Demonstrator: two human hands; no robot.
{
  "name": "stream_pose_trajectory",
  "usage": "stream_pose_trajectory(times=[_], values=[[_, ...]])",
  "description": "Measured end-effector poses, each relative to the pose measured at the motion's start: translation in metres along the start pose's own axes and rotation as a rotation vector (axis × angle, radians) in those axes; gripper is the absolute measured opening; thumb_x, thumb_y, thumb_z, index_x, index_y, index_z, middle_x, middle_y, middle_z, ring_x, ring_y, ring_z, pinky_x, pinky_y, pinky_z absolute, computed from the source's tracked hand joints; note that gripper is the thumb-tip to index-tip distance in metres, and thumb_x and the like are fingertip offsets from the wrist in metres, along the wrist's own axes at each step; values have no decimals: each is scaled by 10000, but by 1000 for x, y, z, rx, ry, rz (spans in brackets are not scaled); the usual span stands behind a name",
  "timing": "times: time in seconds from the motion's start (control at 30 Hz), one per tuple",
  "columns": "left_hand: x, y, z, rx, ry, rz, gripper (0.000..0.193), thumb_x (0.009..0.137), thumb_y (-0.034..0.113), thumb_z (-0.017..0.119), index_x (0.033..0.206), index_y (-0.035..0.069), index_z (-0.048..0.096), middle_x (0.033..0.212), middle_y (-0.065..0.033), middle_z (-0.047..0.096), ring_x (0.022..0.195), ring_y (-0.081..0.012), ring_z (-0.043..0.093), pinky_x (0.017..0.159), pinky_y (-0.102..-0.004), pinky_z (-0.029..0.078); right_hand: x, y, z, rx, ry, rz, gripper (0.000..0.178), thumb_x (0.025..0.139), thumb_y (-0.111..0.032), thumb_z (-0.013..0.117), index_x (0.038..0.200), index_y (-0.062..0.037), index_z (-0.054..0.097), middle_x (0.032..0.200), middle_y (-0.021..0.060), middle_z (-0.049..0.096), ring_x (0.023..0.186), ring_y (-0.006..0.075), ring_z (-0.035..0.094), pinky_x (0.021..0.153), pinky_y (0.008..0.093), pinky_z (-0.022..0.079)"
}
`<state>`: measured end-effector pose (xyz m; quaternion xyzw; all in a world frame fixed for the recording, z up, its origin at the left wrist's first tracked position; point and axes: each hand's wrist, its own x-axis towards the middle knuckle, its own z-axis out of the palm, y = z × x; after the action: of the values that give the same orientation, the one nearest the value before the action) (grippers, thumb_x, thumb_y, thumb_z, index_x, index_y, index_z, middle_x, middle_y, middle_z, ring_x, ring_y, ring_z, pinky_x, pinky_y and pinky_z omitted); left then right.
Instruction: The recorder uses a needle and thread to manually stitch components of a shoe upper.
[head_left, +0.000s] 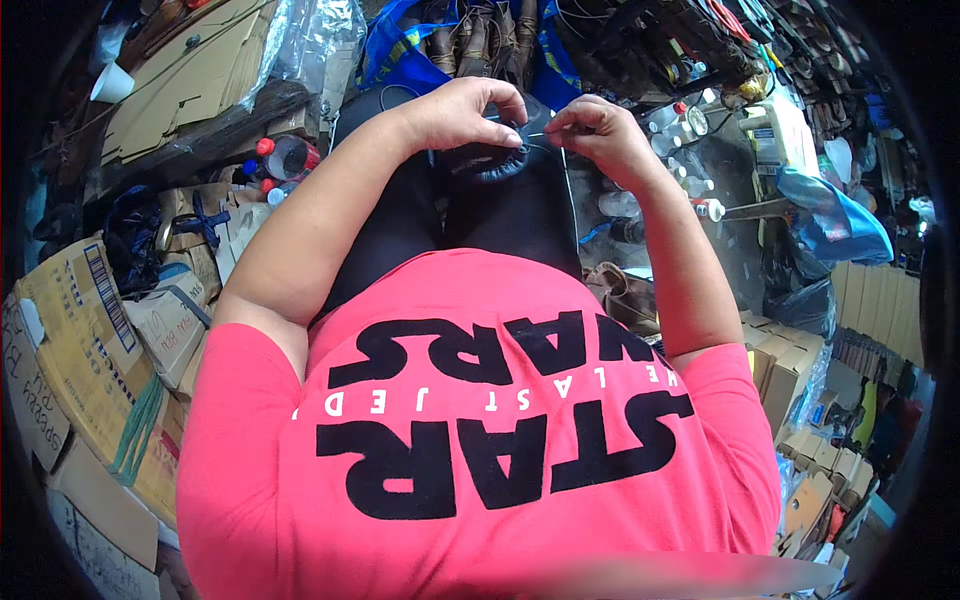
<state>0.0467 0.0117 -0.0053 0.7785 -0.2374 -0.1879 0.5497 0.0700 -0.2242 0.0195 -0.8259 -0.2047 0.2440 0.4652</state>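
A shiny black piece [487, 165], leather-like and rounded, rests on my lap between my black-clad thighs. It looks like part of a shoe, but my hands hide much of it. My left hand [465, 112] curls over its upper edge, thumb and fingers closed on it. Just to the right, my right hand [603, 138] pinches a thin, pale, needle-like tip with fingertips and thumb. Fine thread [565, 165] hangs below those fingers, and a short gap separates the two hands.
Beyond my knees, a blue bag [400, 55] holds several brown leather shoes [475, 45]. Plastic bottles [290, 157] stand at left, with more bottles [668, 118] at right. Cardboard boxes [95, 350] crowd the left side; a blue plastic bag [845, 215] lies at right.
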Motion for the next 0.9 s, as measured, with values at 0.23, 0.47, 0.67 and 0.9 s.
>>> stream_pose_trajectory(times=[0.23,0.47,0.67,0.9], values=[[7,3,-2,-20,-91,-61,211,761,204,729,895,57,660,810,23,579,722,-67,518,618,-226,402,-1,6,2,-102,-88,-134,135,758,0,703,879,-58,693,869,2,567,812,89,555,745,234,460],[1,0,-1,-327,-126,-202,214,767,191,716,941,68,688,734,57,607,604,-21,477,541,-184,357,-15,17,29,22,98,-158,130,734,-37,733,855,-75,708,796,7,584,758,91,563,692,234,471],[0,-5,3,-396,-111,-306,254,782,140,682,1019,50,691,800,35,645,644,-30,494,594,-182,375,-32,20,44,-95,265,-262,161,709,-49,741,861,-95,714,742,18,575,672,117,558,627,246,457],[1,-8,3,-389,-159,-310,291,787,105,660,1072,49,683,850,26,662,686,-36,495,646,-187,391,-39,13,47,-246,311,-321,179,728,-47,715,891,-121,712,758,53,570,655,177,583,597,272,471]])
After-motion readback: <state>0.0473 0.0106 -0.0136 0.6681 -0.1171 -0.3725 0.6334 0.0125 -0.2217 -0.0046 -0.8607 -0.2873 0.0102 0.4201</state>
